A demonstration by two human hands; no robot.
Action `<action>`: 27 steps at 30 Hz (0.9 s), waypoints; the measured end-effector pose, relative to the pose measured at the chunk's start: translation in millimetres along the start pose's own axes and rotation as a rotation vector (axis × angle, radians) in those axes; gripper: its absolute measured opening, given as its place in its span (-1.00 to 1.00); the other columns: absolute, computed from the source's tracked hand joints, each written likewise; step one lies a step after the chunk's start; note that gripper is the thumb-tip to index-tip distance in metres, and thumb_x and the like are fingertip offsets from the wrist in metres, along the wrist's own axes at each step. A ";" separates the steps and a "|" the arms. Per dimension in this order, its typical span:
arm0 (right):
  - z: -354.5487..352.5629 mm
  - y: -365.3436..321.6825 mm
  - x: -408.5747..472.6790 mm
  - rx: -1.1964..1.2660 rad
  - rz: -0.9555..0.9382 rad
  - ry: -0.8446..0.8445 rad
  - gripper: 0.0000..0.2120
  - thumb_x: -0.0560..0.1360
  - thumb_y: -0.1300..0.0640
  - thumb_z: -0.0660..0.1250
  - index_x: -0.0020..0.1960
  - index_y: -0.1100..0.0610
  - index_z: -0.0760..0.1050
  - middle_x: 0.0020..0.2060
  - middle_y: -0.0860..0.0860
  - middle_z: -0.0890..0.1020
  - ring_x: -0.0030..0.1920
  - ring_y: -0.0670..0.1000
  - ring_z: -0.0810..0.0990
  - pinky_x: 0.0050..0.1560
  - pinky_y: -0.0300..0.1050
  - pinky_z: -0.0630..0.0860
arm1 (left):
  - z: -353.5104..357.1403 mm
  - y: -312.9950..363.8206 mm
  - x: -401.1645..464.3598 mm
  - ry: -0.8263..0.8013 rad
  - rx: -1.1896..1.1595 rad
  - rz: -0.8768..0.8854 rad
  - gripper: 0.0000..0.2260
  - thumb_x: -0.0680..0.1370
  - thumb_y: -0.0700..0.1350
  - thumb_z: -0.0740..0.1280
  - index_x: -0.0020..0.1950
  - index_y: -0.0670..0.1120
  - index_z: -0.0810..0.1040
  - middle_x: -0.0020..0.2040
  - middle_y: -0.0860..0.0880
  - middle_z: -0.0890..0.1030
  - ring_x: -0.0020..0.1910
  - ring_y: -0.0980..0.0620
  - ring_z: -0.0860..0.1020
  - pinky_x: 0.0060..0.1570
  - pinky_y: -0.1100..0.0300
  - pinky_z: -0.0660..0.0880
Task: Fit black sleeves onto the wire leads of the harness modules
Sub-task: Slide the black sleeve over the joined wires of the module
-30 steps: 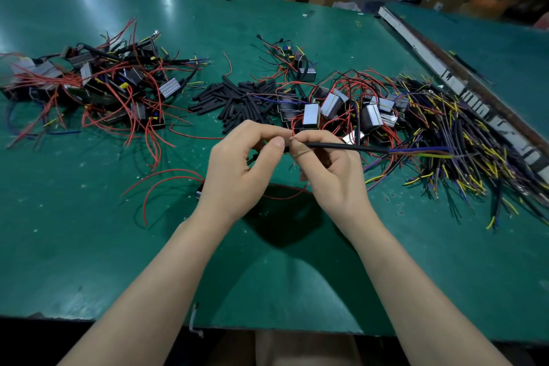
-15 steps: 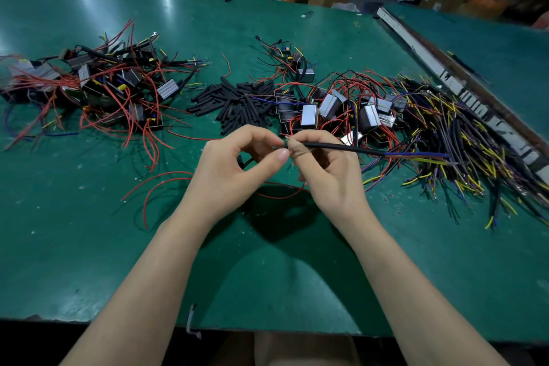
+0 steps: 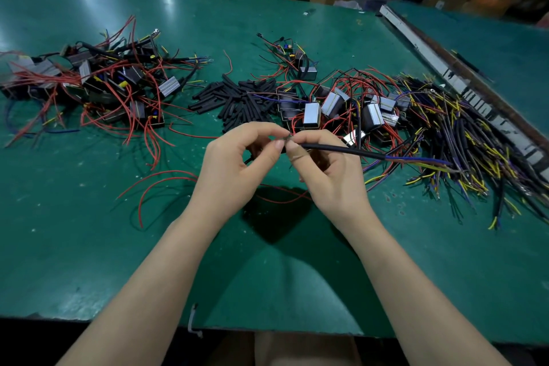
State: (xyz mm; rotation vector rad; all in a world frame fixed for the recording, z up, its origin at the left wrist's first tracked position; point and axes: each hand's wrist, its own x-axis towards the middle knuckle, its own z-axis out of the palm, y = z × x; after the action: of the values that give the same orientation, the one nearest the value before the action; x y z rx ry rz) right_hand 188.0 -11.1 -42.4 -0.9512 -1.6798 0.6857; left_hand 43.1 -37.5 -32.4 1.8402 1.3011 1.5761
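Observation:
My right hand [image 3: 329,175] pinches the left end of a black-jacketed cable [image 3: 341,150] whose blue and yellow leads stick out to the right. My left hand [image 3: 234,169] pinches thin wire ends at that same spot, thumb against forefinger. The two hands touch at the fingertips above the green table [image 3: 89,232]. A red wire [image 3: 160,184] trails from under my left hand. Behind my hands lies a heap of loose black sleeves [image 3: 237,98]. Silver and black modules [image 3: 329,107] with red leads lie to its right.
At the far left sits a tangle of modules with red wires [image 3: 98,86]. A large pile of black cables with yellow and blue ends [image 3: 463,145] covers the right side. A metal rail [image 3: 445,74] runs diagonally there. Boxes stand beyond the table.
My hands have stayed together in the same place; the fingertips have shifted slightly on the cable end. The cable still points right.

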 end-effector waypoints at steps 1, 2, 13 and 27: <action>0.4 0.0 -0.1 -0.016 -0.014 0.001 -0.88 0.50 0.10 0.33 -0.13 -0.12 0.50 -0.25 -0.17 0.54 -0.25 -0.15 0.50 -0.15 -0.16 0.39 | 0.4 -0.2 -0.1 0.005 0.016 0.005 -0.86 0.51 -0.20 0.35 -0.03 0.05 0.58 -0.24 0.17 0.57 -0.28 0.19 0.47 -0.17 0.45 0.35; 0.3 0.2 -0.5 -0.046 -0.042 0.002 -0.91 0.49 0.12 0.33 -0.13 -0.06 0.52 -0.24 -0.17 0.54 -0.23 -0.17 0.50 -0.14 -0.20 0.39 | 0.7 -0.6 -0.2 0.012 0.039 0.012 -0.86 0.51 -0.19 0.34 -0.03 0.06 0.58 -0.25 0.18 0.56 -0.29 0.22 0.46 -0.19 0.47 0.33; 0.4 -1.8 -6.3 -0.386 -0.201 -0.004 -0.86 0.52 0.14 0.32 -0.04 0.21 0.59 -0.16 0.05 0.57 -0.19 -0.04 0.48 -0.21 0.00 0.48 | 5.0 -3.2 0.4 0.040 0.374 0.080 -0.85 0.44 -0.10 0.24 -0.10 -0.04 0.60 -0.26 0.00 0.55 -0.24 -0.07 0.49 -0.19 -0.02 0.46; -1.3 1.9 -5.8 -0.306 -0.268 0.002 -0.92 0.51 0.29 0.33 -0.03 0.26 0.59 -0.15 0.09 0.57 -0.17 -0.08 0.47 -0.22 -0.08 0.46 | -5.9 6.0 15.8 -0.090 -0.095 -0.305 -0.89 0.46 -0.20 0.44 -0.17 0.00 0.58 -0.33 0.14 0.58 -0.35 0.28 0.50 -0.25 0.43 0.40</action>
State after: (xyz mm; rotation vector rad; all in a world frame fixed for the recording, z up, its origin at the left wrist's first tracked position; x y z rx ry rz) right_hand 190.6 -15.1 -46.5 -0.9111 -1.9010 0.2530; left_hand 39.0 -29.0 -17.2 1.5516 1.3665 1.3542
